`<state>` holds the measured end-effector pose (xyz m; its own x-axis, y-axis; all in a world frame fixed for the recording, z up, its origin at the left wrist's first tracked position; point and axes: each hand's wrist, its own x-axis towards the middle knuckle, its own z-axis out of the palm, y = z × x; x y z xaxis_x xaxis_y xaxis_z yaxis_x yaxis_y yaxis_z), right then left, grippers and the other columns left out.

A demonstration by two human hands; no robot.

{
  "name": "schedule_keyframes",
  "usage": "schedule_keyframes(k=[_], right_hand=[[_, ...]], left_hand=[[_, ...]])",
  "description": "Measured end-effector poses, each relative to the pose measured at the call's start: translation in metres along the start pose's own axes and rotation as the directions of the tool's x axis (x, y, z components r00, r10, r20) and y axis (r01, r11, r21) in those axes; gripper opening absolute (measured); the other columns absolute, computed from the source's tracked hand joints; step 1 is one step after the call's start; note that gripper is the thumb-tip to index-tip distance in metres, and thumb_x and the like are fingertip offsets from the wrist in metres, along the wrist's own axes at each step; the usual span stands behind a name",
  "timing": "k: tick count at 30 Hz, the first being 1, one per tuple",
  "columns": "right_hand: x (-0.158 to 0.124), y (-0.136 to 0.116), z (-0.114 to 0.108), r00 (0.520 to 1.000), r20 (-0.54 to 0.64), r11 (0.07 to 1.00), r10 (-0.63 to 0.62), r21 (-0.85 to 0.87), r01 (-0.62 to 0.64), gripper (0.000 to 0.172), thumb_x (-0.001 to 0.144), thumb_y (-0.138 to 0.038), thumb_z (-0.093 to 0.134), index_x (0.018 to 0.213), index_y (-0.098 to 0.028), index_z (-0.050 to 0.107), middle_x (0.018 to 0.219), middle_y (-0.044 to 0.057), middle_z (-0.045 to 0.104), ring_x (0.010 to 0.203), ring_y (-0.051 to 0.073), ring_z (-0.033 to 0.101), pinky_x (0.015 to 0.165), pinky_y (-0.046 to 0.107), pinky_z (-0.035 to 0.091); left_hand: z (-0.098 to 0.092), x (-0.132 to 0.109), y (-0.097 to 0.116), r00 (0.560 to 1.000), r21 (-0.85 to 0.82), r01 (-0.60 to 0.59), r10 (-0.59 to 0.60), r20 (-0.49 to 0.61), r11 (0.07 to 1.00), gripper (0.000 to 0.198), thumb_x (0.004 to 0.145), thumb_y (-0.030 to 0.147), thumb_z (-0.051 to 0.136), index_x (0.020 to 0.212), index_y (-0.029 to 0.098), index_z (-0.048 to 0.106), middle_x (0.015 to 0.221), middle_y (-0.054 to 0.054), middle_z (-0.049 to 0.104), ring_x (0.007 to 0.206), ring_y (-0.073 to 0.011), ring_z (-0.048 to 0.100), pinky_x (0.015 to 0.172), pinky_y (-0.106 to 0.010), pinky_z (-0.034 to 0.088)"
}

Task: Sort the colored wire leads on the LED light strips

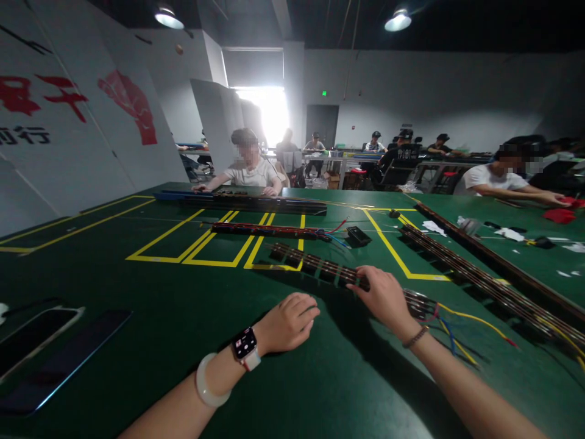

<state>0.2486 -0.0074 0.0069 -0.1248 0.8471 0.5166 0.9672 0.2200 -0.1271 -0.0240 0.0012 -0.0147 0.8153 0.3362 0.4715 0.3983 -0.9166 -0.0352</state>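
A long dark strip (320,266) with metal rails and coloured wires at its right end lies slantwise in front of me. My right hand (381,299) grips it right of its middle, thumb and fingers around its edges. Red, blue and yellow wires (470,323) trail from its right end. My left hand (290,322), with a watch (245,344) and a pale bangle at the wrist, hovers over the green table (274,390), left of the strip. Its fingers are loosely curled, and whether they hold anything is hidden.
Beyond the strip lie another wired bar (269,230) and a small black box (358,236). Long rail assemblies (475,274) stretch along the right. Two phones (68,360) rest at the left. A person (251,171) sits across the table, another (498,177) at the right.
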Motion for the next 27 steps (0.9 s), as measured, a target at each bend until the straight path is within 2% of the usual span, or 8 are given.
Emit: schedule_keyframes(k=[3, 6, 12, 17, 20, 22, 25, 27], right_hand=[[0.019, -0.048, 0.021, 0.991, 0.13, 0.995, -0.036, 0.092, 0.024, 0.024, 0.085, -0.042, 0.06, 0.093, -0.02, 0.055, 0.092, 0.008, 0.065, 0.086, 0.025, 0.059, 0.074, 0.035, 0.037], [0.038, -0.091, 0.043, 0.977, 0.199, 0.985, -0.081, 0.165, 0.048, 0.027, 0.084, -0.044, 0.061, 0.092, -0.019, 0.054, 0.092, 0.008, 0.064, 0.087, 0.024, 0.059, 0.074, 0.035, 0.037], [0.074, -0.164, 0.084, 0.95, 0.277, 0.968, -0.147, 0.238, 0.081, 0.035, 0.087, -0.051, 0.056, 0.096, -0.017, 0.052, 0.099, 0.01, 0.063, 0.091, 0.026, 0.059, 0.077, 0.037, 0.04], [0.092, -0.206, 0.109, 0.941, 0.298, 0.964, -0.159, 0.254, 0.083, 0.039, 0.088, -0.051, 0.053, 0.101, -0.014, 0.053, 0.105, 0.014, 0.062, 0.096, 0.028, 0.059, 0.081, 0.042, 0.041], [0.094, -0.214, 0.113, 0.921, 0.338, 0.953, -0.195, 0.287, 0.096, 0.035, 0.089, -0.044, 0.055, 0.103, -0.012, 0.054, 0.106, 0.015, 0.062, 0.098, 0.028, 0.059, 0.085, 0.044, 0.041], [0.094, -0.208, 0.108, 0.899, 0.327, 0.924, -0.291, 0.339, 0.176, 0.032, 0.087, -0.038, 0.06, 0.106, -0.012, 0.055, 0.111, 0.016, 0.061, 0.104, 0.029, 0.057, 0.09, 0.045, 0.04], [0.094, -0.182, 0.086, 0.855, 0.209, 0.832, -0.474, 0.425, 0.357, 0.038, 0.083, -0.032, 0.066, 0.114, -0.014, 0.055, 0.129, 0.017, 0.053, 0.117, 0.029, 0.05, 0.098, 0.045, 0.036], [0.094, -0.153, 0.068, 0.843, 0.152, 0.781, -0.516, 0.488, 0.39, 0.036, 0.085, -0.028, 0.063, 0.118, -0.017, 0.054, 0.131, 0.014, 0.052, 0.117, 0.026, 0.05, 0.098, 0.042, 0.037]], left_hand=[[-0.001, -0.004, -0.001, 0.985, 0.062, -0.17, 0.167, 0.041, 0.984, 0.025, 0.084, 0.023, 0.05, 0.107, 0.015, 0.057, 0.102, -0.009, 0.063, 0.096, -0.0208, 0.055, 0.091, -0.037, 0.043], [-0.002, -0.008, 0.0, 0.954, 0.108, -0.298, 0.291, 0.073, 0.949, 0.024, 0.082, 0.026, 0.053, 0.104, 0.017, 0.056, 0.096, -0.008, 0.063, 0.088, -0.02, 0.054, 0.084, -0.036, 0.042], [0.002, -0.017, -0.002, 0.923, 0.085, -0.386, 0.384, 0.037, 0.919, 0.021, 0.082, 0.031, 0.052, 0.1, 0.021, 0.056, 0.088, -0.006, 0.063, 0.083, -0.0185, 0.054, 0.079, -0.034, 0.04], [0.005, -0.022, -0.007, 0.926, 0.059, -0.378, 0.376, 0.035, 0.924, 0.02, 0.081, 0.03, 0.051, 0.099, 0.023, 0.057, 0.089, -0.006, 0.065, 0.087, -0.0194, 0.056, 0.082, -0.035, 0.04], [0.004, -0.024, -0.007, 0.935, -0.005, -0.352, 0.352, 0.052, 0.936, 0.02, 0.08, 0.029, 0.051, 0.099, 0.024, 0.058, 0.089, -0.006, 0.066, 0.088, -0.0192, 0.056, 0.084, -0.034, 0.041], [0.004, -0.026, -0.007, 0.944, -0.049, -0.323, 0.325, 0.054, 0.945, 0.021, 0.079, 0.029, 0.052, 0.1, 0.026, 0.057, 0.091, -0.005, 0.065, 0.09, -0.0188, 0.056, 0.086, -0.034, 0.041], [0.005, -0.028, -0.006, 0.952, -0.042, -0.306, 0.304, -0.042, 0.951, 0.023, 0.079, 0.029, 0.052, 0.102, 0.026, 0.056, 0.091, -0.004, 0.065, 0.091, -0.019, 0.055, 0.089, -0.035, 0.04], [0.004, -0.026, -0.004, 0.957, -0.03, -0.28, 0.276, -0.085, 0.96, 0.023, 0.08, 0.028, 0.051, 0.101, 0.024, 0.056, 0.091, -0.005, 0.064, 0.09, -0.0197, 0.055, 0.089, -0.037, 0.04]])
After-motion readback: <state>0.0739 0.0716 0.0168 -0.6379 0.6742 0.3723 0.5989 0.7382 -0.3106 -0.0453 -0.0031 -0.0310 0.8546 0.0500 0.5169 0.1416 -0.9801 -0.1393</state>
